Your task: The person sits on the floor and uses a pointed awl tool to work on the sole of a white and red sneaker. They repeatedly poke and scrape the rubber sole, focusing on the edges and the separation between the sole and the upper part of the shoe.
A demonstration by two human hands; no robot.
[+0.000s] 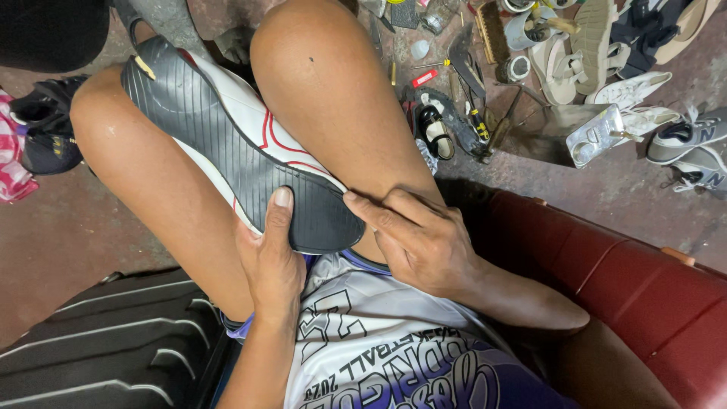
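One shoe (pixel 227 144), two hands (pixel 273 261), perhaps pressing

Head-worn view, steeply downward, close

White-and-red shoe (pixel 227 144), dark sole up, between knees

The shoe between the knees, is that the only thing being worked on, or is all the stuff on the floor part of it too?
In hand:
- white shoe with dark sole, clamped between the knees
- left hand, thumb pressing the sole
- right hand, fingertips at the sole's edge

Lying about:
- sandals
- grey sneakers
- metal can
- black shoes
- scattered tools
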